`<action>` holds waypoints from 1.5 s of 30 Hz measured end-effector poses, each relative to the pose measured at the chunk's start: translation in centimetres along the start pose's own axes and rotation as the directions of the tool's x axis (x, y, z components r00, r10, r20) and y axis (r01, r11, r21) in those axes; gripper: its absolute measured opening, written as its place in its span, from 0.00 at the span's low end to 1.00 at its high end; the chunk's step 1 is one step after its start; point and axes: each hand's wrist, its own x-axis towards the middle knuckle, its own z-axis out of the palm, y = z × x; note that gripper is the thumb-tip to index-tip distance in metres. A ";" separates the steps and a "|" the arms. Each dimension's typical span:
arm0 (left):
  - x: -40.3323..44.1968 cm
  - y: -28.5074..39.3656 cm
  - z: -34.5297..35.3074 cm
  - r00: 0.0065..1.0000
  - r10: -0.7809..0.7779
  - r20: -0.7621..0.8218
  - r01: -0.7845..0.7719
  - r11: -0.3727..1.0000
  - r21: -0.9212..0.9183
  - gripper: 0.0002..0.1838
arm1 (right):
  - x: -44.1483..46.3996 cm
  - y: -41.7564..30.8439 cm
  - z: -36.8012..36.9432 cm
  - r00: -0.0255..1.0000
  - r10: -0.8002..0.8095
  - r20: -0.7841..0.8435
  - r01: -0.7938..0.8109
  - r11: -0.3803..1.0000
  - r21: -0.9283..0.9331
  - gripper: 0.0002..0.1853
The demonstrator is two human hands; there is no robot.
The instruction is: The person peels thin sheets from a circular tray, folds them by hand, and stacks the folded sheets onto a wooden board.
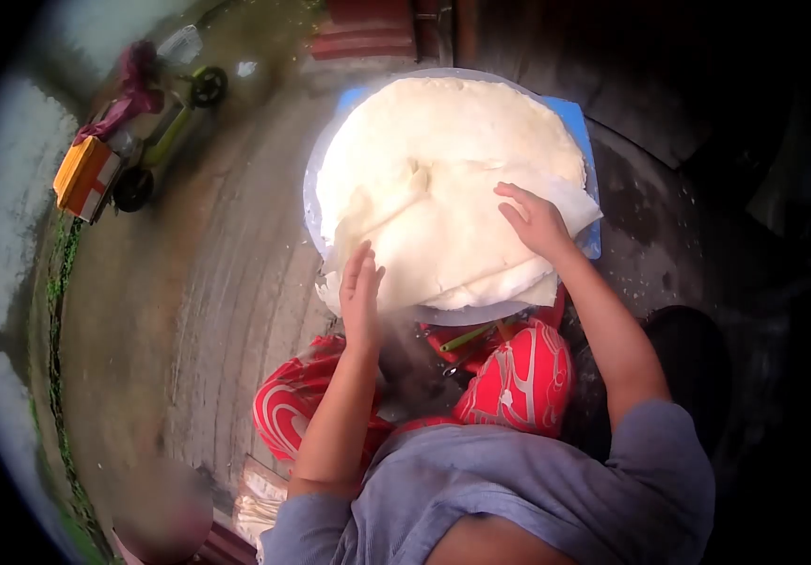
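A broad, pale cream sheet (453,221), soft like dough or a stack of thin layers, covers most of a round tray (310,202). Its near part is folded, with loose edges at the front and right. My left hand (360,292) is at the sheet's near left edge, fingers stretched upward and holding nothing. Over the right side of the sheet, my right hand (535,221) has its thumb and fingers apart, also without anything in it. Whether either palm presses on the sheet I cannot tell.
Blue corners (570,122) show under the tray. A green-handled tool (465,339) lies below its front edge, between red-patterned trouser legs (519,381). A green scooter (168,132) and an orange box (85,177) stand on the concrete floor at left.
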 end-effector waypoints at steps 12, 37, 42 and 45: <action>-1.7 -3.5 0.1 0.941 -0.013 0.337 -0.337 -0.081 0.938 0.29 | -7.2 8.0 -4.3 0.874 0.003 -0.485 -0.217 0.897 -0.385 0.23; -4.0 -6.0 7.4 0.527 0.256 0.811 -0.840 0.301 0.451 0.17 | -1.6 -2.5 4.9 0.917 -0.233 0.324 0.292 0.945 -0.148 0.10; -5.7 -4.0 2.2 0.885 0.461 -0.061 -0.155 0.417 0.896 0.26 | 0.2 1.5 6.1 0.954 -0.294 0.055 0.273 0.782 -0.560 0.24; -1.2 -2.7 -1.0 0.776 0.622 -0.104 -0.102 0.287 0.953 0.28 | 0.1 2.7 7.4 0.984 -0.142 0.106 0.175 0.693 -0.700 0.31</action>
